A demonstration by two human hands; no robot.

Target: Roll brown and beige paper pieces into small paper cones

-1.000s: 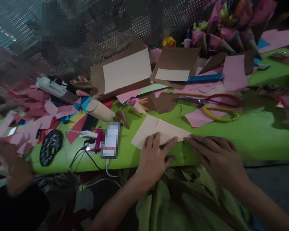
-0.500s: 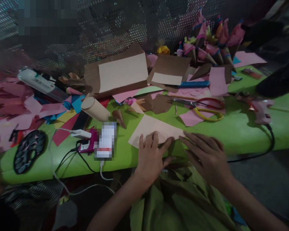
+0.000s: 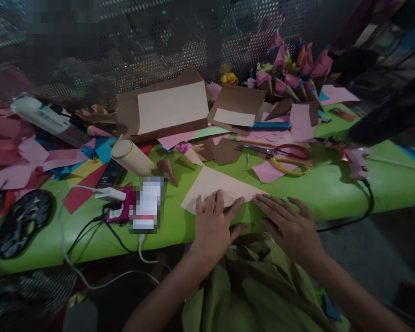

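Note:
A pale sheet of paper [image 3: 207, 183], pointed at its right end, lies flat on the green tabletop [image 3: 180, 235] in front of me. My left hand [image 3: 214, 221] rests on its near edge with the fingers spread. Stretched fingers of my right hand [image 3: 290, 219] lie flat on the sheet's right corner, the thumb apart from them. Part of the paper is hidden under both hands. Just beyond it are a small brown paper cone [image 3: 168, 170] and brown paper scraps [image 3: 228, 150]. Red-and-yellow scissors [image 3: 287, 157] lie behind my right hand.
A phone [image 3: 147, 203] on a white cable, a magenta socket box [image 3: 121, 207] and a paper roll [image 3: 131, 157] are at left. A pink glue gun [image 3: 358, 163] with a black cord sits at right. Paper cones with pink tops [image 3: 293, 74] stand at the back.
My right hand has slid slightly left along the paper's edge, its fingers spreading more. My left hand stays pressed on the sheet. The whole view has shifted slightly.

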